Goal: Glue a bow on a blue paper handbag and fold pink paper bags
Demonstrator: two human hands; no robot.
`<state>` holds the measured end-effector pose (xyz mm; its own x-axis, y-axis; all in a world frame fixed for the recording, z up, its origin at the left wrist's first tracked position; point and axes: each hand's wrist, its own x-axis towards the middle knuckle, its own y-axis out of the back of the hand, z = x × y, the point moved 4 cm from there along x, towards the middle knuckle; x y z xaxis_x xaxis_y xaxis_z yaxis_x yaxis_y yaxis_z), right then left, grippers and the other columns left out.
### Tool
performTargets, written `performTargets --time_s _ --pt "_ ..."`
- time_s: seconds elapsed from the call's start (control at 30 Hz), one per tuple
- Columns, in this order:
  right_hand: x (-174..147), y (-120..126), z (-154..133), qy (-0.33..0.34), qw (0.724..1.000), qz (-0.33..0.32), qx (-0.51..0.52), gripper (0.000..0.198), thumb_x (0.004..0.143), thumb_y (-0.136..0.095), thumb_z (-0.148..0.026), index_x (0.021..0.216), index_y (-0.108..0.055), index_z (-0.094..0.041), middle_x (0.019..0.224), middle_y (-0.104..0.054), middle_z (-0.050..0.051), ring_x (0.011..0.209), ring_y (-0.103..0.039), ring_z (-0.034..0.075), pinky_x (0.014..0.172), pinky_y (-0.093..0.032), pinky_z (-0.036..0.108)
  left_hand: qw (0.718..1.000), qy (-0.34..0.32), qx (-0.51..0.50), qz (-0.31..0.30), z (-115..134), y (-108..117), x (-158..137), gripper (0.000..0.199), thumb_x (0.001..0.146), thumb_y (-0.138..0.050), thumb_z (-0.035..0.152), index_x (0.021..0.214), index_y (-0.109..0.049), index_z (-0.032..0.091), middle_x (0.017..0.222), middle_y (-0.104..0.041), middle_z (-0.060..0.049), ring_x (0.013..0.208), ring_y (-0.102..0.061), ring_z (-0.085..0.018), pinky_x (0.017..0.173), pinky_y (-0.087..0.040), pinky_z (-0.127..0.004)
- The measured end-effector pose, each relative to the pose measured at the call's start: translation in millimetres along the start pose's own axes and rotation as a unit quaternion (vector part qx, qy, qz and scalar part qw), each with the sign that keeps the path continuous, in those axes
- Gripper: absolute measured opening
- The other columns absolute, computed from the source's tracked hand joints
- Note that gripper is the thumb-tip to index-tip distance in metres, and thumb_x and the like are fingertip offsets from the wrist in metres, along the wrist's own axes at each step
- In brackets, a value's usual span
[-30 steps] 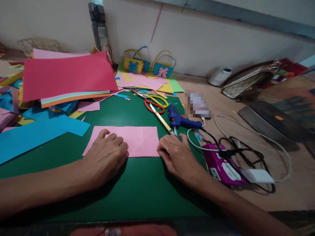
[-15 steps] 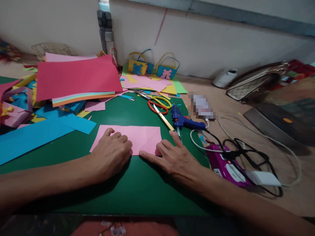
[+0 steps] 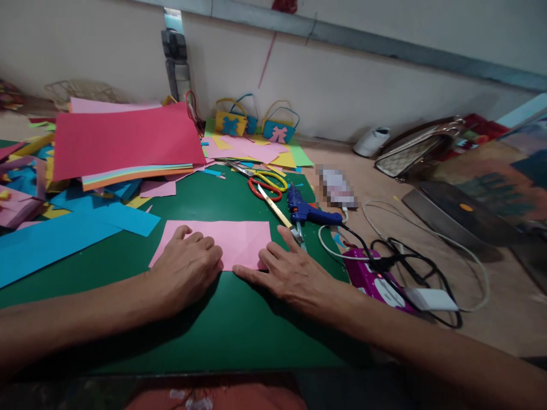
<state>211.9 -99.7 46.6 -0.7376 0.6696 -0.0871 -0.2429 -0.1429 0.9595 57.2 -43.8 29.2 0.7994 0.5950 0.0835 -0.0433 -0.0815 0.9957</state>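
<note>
A pink sheet of paper lies flat on the green mat, its long near edge facing me. My left hand is closed, its curled fingers pressed on the left part of that edge; its thumb is hidden. On the right part rests my right hand, thumb stretched along the near edge and little finger raised apart, the other fingers bent on the paper. Just beyond this hand are a cutter knife, scissors with red and yellow handles, and a blue glue gun.
A stack of coloured sheets rises at the back left, near blue paper strips and scraps. Small paper bags stand by the wall. To the right are a purple power strip, tangled cables and a dark case.
The whole view has shifted slightly, so things appear a little further left and lower. Both hands stay on the pink paper in nearly the same pose.
</note>
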Motion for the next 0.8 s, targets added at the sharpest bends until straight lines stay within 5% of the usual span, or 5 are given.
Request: performTargets --time_s 0.8 --pt "-44 -9 -3 -0.046 0.994 0.037 -0.097 0.031 0.086 -0.038 -0.006 0.11 -0.057 -0.007 0.086 -0.055 0.007 0.089 -0.045 0.025 0.098 -0.02 0.057 1.0 -0.001 -0.005 0.022 -3 -3 -5 0.029 0.09 -0.04 0.024 0.069 -0.058 0.017 0.07 -0.064 -0.005 0.068 -0.056 -0.02 0.076 -0.032 -0.042"
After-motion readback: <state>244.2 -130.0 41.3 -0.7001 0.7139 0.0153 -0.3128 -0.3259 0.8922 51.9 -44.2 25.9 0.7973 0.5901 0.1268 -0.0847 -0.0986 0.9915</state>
